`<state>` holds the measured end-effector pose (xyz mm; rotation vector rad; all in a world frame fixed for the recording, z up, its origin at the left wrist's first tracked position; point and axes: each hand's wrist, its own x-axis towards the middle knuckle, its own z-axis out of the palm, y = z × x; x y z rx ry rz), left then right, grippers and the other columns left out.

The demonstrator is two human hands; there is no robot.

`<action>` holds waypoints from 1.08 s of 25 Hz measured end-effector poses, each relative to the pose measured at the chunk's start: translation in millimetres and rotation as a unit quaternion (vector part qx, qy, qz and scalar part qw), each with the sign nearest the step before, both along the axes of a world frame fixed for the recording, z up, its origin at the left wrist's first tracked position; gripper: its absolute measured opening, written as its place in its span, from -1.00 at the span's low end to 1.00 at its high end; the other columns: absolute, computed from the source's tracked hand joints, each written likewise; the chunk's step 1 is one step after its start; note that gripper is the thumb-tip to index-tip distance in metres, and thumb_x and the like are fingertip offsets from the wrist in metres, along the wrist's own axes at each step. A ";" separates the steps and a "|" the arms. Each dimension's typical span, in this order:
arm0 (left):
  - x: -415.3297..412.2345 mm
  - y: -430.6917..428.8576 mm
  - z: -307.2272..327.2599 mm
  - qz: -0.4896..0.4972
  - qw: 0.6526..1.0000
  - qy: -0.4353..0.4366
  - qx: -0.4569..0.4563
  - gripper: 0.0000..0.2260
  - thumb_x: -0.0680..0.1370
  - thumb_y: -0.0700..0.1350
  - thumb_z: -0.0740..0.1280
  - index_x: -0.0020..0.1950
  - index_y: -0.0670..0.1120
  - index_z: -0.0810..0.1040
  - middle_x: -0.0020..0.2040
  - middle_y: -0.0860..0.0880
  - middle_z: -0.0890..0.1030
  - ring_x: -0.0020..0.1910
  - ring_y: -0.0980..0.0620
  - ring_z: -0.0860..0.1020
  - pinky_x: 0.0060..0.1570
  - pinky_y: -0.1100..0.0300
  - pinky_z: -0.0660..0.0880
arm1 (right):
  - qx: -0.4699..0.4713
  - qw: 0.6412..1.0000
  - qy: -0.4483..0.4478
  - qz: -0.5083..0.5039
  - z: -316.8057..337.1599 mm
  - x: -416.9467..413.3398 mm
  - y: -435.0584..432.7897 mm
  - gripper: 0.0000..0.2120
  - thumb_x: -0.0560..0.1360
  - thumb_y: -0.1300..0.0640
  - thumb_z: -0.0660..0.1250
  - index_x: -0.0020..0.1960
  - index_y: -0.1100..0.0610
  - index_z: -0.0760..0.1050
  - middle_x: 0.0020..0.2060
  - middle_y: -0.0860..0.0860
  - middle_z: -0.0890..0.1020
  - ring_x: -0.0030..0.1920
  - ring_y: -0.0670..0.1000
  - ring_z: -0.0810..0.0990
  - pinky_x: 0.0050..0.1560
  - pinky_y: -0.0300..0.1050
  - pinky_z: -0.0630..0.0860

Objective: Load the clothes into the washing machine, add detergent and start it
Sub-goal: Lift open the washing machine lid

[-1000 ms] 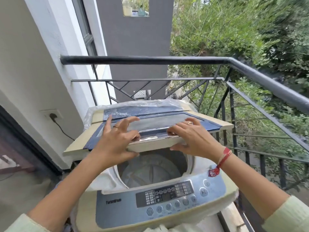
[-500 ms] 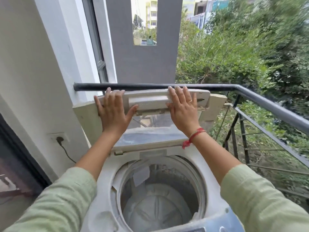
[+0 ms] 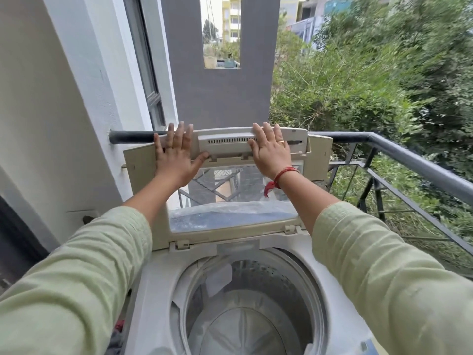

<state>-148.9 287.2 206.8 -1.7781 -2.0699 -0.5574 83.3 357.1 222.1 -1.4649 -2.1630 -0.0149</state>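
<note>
Hands: left and right, both flat, fingers spread, gripping nothing; palms press the lid upright near the railing to clear the drum. Drum: empty. Clothes: a possible bundle beside the washer.

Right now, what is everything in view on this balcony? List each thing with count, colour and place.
Washing machine: one, pale grey, bottom centre.
Lid: one, beige with a clear window, folded up at the back of the machine.
Drum: one, grey, open, no clothes visible inside.
Plastic sheet: one, clear, behind the lid window.
Railing: one, dark grey, behind and right of the machine.
Wall socket: one, white, left wall.
Bushes: green, beyond the railing.
Left hand: flat on the lid, fingers spread.
Right hand: flat on the lid, red thread at the wrist.
Sleeves: two, light green.
</note>
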 end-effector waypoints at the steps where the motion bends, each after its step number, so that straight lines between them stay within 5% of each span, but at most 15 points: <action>1: -0.5 -0.1 1.9 -0.001 1.000 0.000 -0.011 -0.25 0.50 0.37 -0.08 0.52 0.02 -0.30 0.54 0.00 -0.29 0.49 -0.01 -0.34 0.39 -0.17 -0.37 | -0.005 1.000 0.006 0.001 -0.6 -1.2 0.8 -0.51 0.62 -0.16 -0.15 0.52 -0.09 -0.02 0.54 -0.02 0.02 0.54 0.06 -0.13 0.49 0.17 0.00; 8: -0.7 -26.4 15.0 -0.010 0.998 0.034 -0.061 -0.10 0.44 0.40 0.11 0.50 0.02 -0.37 0.52 -0.03 -0.33 0.49 -0.03 -0.34 0.37 -0.21 -0.34 | 0.011 0.999 0.019 0.029 -3.7 10.4 -11.8 -0.49 0.62 -0.15 -0.11 0.54 -0.08 -0.07 0.55 0.00 -0.04 0.53 0.07 -0.19 0.51 0.11 -0.08; 14: 33.6 -65.0 -15.4 -0.077 0.995 -0.001 0.060 -0.24 0.49 0.11 0.31 0.54 0.03 -0.07 0.56 -0.07 -0.04 0.53 -0.08 -0.13 0.38 -0.27 -0.26 | 0.051 0.998 0.007 0.046 -5.3 29.3 -29.7 -0.47 0.63 -0.11 -0.05 0.54 -0.05 -0.12 0.55 0.05 -0.09 0.54 0.08 -0.15 0.50 0.14 -0.05; 21: 48.1 -69.3 -32.1 -0.010 0.999 0.025 -0.044 -0.15 0.51 0.18 0.23 0.44 0.11 -0.43 0.51 -0.08 -0.36 0.47 -0.08 -0.37 0.34 -0.34 -0.29 | 0.046 0.999 -0.016 0.016 -14.6 42.2 -41.2 -0.42 0.63 -0.03 -0.01 0.54 -0.04 -0.23 0.54 0.05 -0.14 0.53 0.08 -0.17 0.48 0.24 -0.07; 27: 51.1 -71.0 -37.5 -0.065 0.996 -0.027 0.060 -0.19 0.48 0.11 0.30 0.54 0.03 -0.16 0.56 -0.09 -0.14 0.52 -0.09 -0.21 0.40 -0.27 -0.21 | 0.077 0.996 0.011 0.031 -17.5 42.6 -56.1 -0.39 0.61 -0.13 0.03 0.54 -0.03 -0.16 0.54 0.05 -0.11 0.54 0.07 -0.14 0.49 0.18 -0.07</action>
